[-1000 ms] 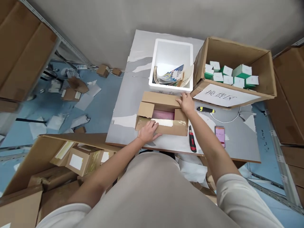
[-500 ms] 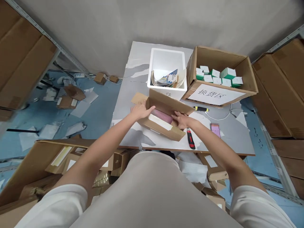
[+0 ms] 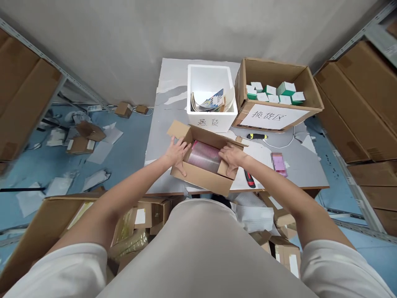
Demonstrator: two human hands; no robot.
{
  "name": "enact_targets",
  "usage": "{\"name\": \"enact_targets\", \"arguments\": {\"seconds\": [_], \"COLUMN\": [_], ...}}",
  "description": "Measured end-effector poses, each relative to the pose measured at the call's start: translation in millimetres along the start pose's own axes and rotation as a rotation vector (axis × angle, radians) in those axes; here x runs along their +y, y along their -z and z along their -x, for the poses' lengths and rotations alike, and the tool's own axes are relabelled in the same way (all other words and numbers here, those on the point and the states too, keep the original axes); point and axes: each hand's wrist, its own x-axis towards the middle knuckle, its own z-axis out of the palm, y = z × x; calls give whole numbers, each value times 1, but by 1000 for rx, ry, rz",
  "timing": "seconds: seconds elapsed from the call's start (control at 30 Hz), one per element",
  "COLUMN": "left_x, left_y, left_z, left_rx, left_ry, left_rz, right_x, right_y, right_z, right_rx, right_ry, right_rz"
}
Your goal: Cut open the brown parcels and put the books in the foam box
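On the table, a small brown cardboard box [image 3: 203,176] lies with its top open. Inside it shows a pink item [image 3: 204,157] under a clear, shiny wrap; its kind is not plain. My left hand [image 3: 178,155] grips the box's left end, fingers spread over the flap and thumb on the front side. At the right end, my right hand [image 3: 231,157] holds the flap and wall, its fingertips partly hidden inside. Close to my right wrist lies a red and black utility knife [image 3: 249,179].
Behind the box stand a white foam box [image 3: 214,122] with booklets and a large carton [image 3: 282,118] holding several green-white boxes. A yellow-black knife [image 3: 257,136] and a pink-purple item [image 3: 279,164] lie on the right. Cartons [image 3: 151,213] crowd below the table edge.
The front flap has been folded outward, uncovering more of the pink item. My left hand has moved down on the box's left end, and the camera view has shifted slightly.
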Motion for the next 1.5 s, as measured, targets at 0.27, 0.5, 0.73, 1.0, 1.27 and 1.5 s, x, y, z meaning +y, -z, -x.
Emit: {"name": "enact_targets", "arguments": {"seconds": [0.27, 0.5, 0.73, 1.0, 1.27, 1.5], "left_x": [-23, -45, -43, -52, -22, 22], "left_y": [-13, -35, -30, 14, -45, -50], "left_z": [4, 33, 58, 33, 43, 36], "left_rx": [272, 503, 717, -19, 115, 256], "left_ry": [-86, -16, 347, -31, 32, 193], "left_rz": [224, 682, 368, 249, 497, 582], "right_x": [8, 5, -16, -55, -56, -25], "right_y": [-21, -78, -57, -35, -89, -54], "right_z": [90, 123, 93, 53, 54, 32], "right_rx": [247, 204, 165, -7, 255, 244], "right_ry": [0, -159, -373, -734, -665, -685], "right_rz": [68, -210, -270, -481, -658, -536]}}
